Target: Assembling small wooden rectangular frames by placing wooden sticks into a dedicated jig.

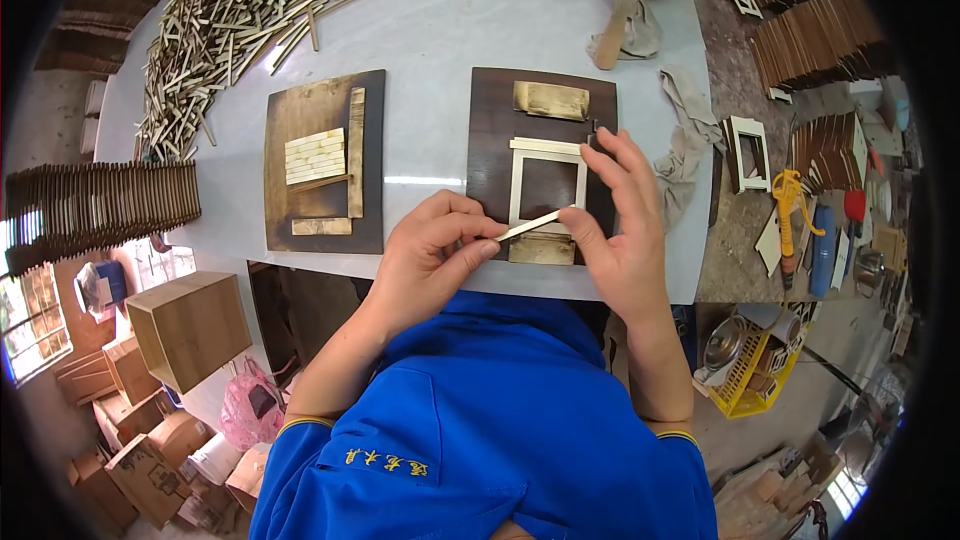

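My left hand (440, 245) pinches one end of a thin pale wooden strip (530, 225) between thumb and fingers. The thumb of my right hand (625, 230) rests at the strip's other end, while its fingers stretch up, apart, beside a small pale wooden frame (516, 185). That frame lies on a dark brown board (490, 105), between an upper wooden block (551, 100) and a lower block (541, 248). The tilted strip crosses over the frame's near side. Left of it, a second board (290, 110) carries a stack of short pale strips (315, 156) and wooden guide pieces.
A large heap of loose strips (230, 40) covers the table's far left. A brush (620, 10) and grey cloths (685, 130) lie at the right. Beyond are an orange-yellow tool (788, 210), a blue bottle (822, 250) and stacked brown panels (815, 35). Cardboard boxes (150, 470) stand lower left.
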A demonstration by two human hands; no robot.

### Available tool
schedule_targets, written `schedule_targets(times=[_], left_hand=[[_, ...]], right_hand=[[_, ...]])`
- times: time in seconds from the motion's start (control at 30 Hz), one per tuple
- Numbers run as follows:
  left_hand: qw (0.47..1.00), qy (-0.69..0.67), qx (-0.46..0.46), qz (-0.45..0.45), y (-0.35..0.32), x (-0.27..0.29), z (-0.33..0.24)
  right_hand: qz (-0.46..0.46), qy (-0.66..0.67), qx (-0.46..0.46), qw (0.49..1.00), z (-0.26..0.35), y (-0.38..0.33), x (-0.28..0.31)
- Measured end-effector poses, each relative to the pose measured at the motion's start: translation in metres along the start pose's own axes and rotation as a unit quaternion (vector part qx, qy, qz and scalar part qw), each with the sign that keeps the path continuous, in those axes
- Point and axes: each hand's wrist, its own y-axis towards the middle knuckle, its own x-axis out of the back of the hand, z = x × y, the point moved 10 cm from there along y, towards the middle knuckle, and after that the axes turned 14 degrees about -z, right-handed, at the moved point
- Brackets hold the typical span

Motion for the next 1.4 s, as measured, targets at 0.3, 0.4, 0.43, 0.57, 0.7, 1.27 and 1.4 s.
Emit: schedule_targets(times=[0.3,0.4,0.43,0.57,0.7,1.27,1.4], left_hand=[[0.955,0.205,-0.203,-0.062,-0.002,-0.010,-0.010],[0.947,0.224,-0.218,-0.074,-0.005,-0.009,-0.012],[0.947,0.223,-0.218,-0.073,-0.005,-0.009,-0.011],[0.951,0.218,-0.209,-0.064,-0.005,-0.009,-0.010],[0.951,0.211,-0.217,-0.064,-0.005,-0.008,-0.011],[0.993,0.116,-0.009,0.037,-0.005,-0.004,-0.016],[0.992,0.111,0.002,0.053,-0.007,-0.008,-0.015]], right_hand=[[-0.031,-0.043,0.006,0.999,-0.013,-0.043,0.022],[-0.021,-0.074,0.047,0.996,0.000,-0.051,0.016],[-0.021,-0.074,0.046,0.996,0.001,-0.051,0.014],[0.006,-0.108,0.083,0.991,0.006,-0.051,0.001],[0.029,-0.121,0.081,0.989,0.008,-0.049,-0.005],[0.031,-0.199,0.086,0.976,0.008,-0.041,-0.003],[0.022,-0.202,0.103,0.974,0.008,-0.042,-0.001]])
